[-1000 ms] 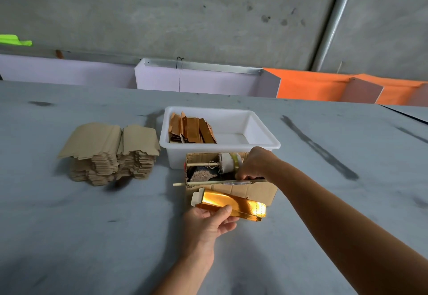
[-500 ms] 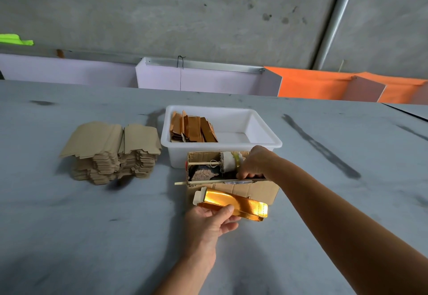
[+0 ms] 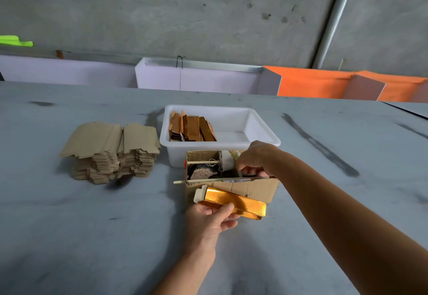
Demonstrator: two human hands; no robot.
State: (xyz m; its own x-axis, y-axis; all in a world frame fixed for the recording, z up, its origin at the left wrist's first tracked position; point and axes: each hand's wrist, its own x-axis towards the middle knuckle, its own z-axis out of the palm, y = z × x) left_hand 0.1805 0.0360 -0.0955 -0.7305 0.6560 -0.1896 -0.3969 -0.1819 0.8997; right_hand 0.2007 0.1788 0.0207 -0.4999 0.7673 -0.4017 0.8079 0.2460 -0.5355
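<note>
My left hand (image 3: 212, 219) holds a long shiny gold box (image 3: 234, 202) by its near-left end, thumb on top; a white flap sticks out at that end. Just behind it stands a small open cardboard box (image 3: 252, 187) with a white roll, a dark lump and wooden sticks inside. My right hand (image 3: 253, 159) reaches into that box from the right, fingers curled down over its front edge around something I cannot make out. A white plastic tub (image 3: 264, 132) behind the box holds several folded gold boxes (image 3: 191, 128) at its left side.
A pile of flat brown cardboard blanks (image 3: 113, 151) lies on the grey table (image 3: 69, 225) to the left. White and orange panels (image 3: 310, 84) line the table's far edge under a concrete wall.
My right hand has shifted slightly inside the cardboard box. The left hand and the gold box stay almost where they were.
</note>
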